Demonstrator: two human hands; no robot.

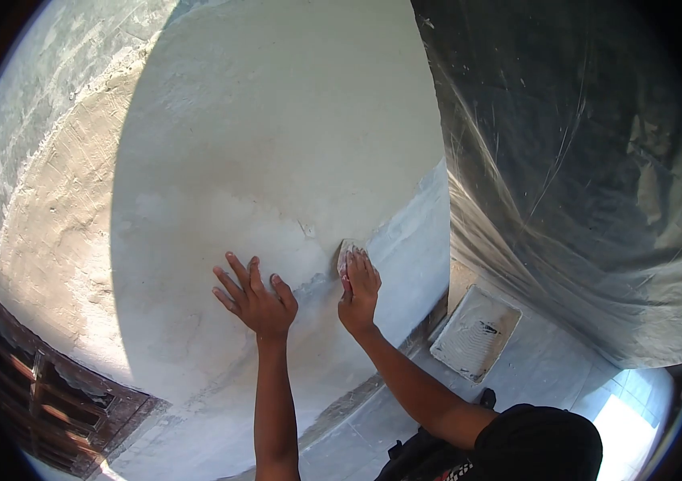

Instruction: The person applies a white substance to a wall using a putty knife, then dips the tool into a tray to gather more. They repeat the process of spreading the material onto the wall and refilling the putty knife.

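Observation:
My left hand [259, 301] is spread against the plastered wall [277, 120], fingers apart and nothing in it. To its right, my right hand [359, 284] is closed round a small pale, smeared tool [345, 255], whose flat end lies on the wall. The tool's exact shape is partly hidden by my fingers. Around both hands the wall is grey-white, with a rough, lighter band running diagonally up to the right.
A tray [475, 333] smeared with white material lies on the tiled floor [537, 377] at the lower right. Plastic sheeting [565, 160] hangs on the right. A brown barred window frame [76, 401] is at the lower left.

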